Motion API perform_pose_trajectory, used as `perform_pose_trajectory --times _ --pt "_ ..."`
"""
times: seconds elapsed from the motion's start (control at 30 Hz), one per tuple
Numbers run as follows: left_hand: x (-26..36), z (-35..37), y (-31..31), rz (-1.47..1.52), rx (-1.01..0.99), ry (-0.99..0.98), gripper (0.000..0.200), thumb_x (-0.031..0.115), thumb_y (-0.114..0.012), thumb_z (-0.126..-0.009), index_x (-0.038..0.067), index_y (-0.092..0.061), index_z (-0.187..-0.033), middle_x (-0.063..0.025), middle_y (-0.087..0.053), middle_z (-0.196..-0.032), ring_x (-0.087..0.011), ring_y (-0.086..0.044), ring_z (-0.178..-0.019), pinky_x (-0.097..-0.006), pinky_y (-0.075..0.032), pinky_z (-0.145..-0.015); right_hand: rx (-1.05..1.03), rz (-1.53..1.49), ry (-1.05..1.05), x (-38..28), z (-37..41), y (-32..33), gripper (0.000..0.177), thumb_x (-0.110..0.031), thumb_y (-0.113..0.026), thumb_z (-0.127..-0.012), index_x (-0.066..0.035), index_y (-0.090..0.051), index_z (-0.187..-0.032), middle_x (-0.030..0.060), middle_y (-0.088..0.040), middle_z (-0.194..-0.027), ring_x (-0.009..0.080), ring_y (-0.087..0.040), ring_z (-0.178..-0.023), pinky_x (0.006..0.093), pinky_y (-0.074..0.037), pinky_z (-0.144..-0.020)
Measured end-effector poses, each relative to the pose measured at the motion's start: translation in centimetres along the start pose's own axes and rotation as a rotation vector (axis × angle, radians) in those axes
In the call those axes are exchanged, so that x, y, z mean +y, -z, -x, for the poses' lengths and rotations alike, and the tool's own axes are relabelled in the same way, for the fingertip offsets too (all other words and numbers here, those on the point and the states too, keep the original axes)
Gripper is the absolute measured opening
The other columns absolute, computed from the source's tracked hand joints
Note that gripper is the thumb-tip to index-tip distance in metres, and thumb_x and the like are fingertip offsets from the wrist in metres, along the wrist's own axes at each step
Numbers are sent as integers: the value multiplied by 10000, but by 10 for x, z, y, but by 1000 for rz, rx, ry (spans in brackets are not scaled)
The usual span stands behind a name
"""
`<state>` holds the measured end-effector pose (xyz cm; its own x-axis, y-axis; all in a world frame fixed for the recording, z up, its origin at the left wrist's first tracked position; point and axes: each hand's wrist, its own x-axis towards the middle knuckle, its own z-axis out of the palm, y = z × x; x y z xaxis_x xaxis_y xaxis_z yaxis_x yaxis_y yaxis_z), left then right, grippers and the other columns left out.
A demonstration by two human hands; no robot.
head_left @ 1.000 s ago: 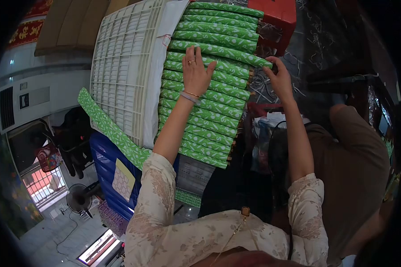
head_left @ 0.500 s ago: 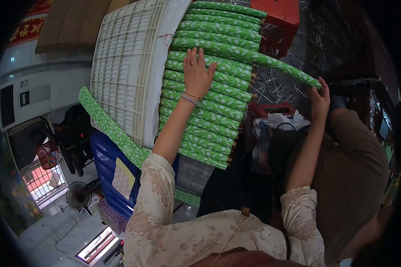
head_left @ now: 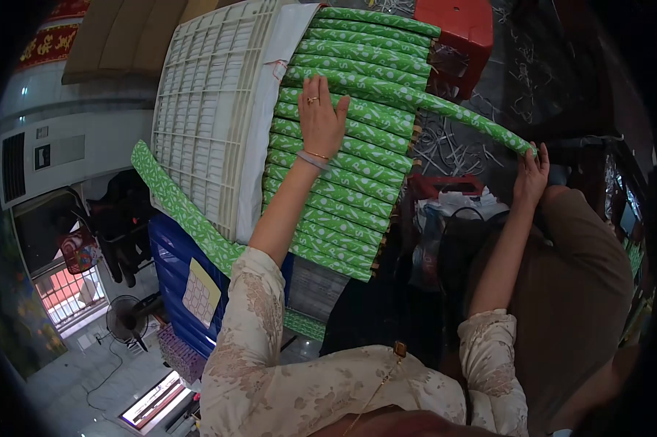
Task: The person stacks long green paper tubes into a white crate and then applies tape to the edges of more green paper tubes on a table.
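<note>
Rows of green patterned strips (head_left: 343, 175) lie side by side, slightly overlapping, next to a cream plastic grid (head_left: 204, 109). My left hand (head_left: 321, 120) rests flat on the upper rows, fingers spread, a ring on one finger. One longer green strip (head_left: 474, 120) runs from the rows out to the right, past their edge. Its far end is pinched in my right hand (head_left: 534, 171). Another green strip (head_left: 186, 211) slants across the lower left of the grid. White sheet material (head_left: 274, 69) lies between grid and rows.
A red stool (head_left: 459, 40) stands at the upper right. White scraps (head_left: 445, 142) litter the floor there. Below the grid is a blue crate (head_left: 179, 277). A person in brown (head_left: 569, 291) sits at the right, near my right arm. A fan (head_left: 128, 317) stands lower left.
My right hand has moved slightly right and down with the strip's end. My left hand stays on the rows, nearly in place.
</note>
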<state>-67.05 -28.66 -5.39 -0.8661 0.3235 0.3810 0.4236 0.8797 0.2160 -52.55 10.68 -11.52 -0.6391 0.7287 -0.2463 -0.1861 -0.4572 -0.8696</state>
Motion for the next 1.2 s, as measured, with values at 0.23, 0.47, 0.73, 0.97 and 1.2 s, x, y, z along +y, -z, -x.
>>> perform_pose_trajectory --times 0.23,0.47,0.73,0.97,1.2 --pt "-7 -11 -2 -37 -50 55 555 389 -392 -903 -28 -356 -1267 -178 -356 -1322 -328 -288 -1255 -467 -224 -1021 119 -17 99 1 -12 12 536 21 -579 -812 -10 -305 -1272 160 -474 -1164 232 -501 -1011 331 -440 -866" --pt "-1 -15 -3 -15 -38 12 486 354 -412 -900 -12 -416 -1220 -176 -395 -1284 -328 -339 -1216 -465 -261 -996 223 39 145 9 -26 12 604 36 -574 -805 13 -239 -1307 184 -451 -1188 241 -497 -1009 344 -438 -866" --pt "6 -22 -5 -35 80 -96 404 305 -461 -883 -32 -494 -1103 -191 -493 -1127 -333 -449 -1063 -432 -342 -909 312 92 164 3 -42 0 594 41 -569 -800 30 -263 -1309 171 -463 -1188 233 -507 -991 324 -439 -832" --pt "26 -19 -3 12 73 -101 404 326 -503 -843 -10 -497 -1066 -147 -491 -1021 -304 -452 -978 -436 -343 -884 501 215 356 15 -62 33 496 58 -507 -802 42 -354 -1274 154 -514 -1098 222 -511 -947 321 -422 -784" --pt "53 -24 -1 -3 -24 -146 420 324 -535 -822 -10 -509 -1075 -129 -491 -1007 -294 -444 -959 -412 -337 -877 616 289 447 -13 -67 14 459 56 -523 -773 24 -393 -1212 125 -525 -1032 203 -516 -830 355 -419 -674"
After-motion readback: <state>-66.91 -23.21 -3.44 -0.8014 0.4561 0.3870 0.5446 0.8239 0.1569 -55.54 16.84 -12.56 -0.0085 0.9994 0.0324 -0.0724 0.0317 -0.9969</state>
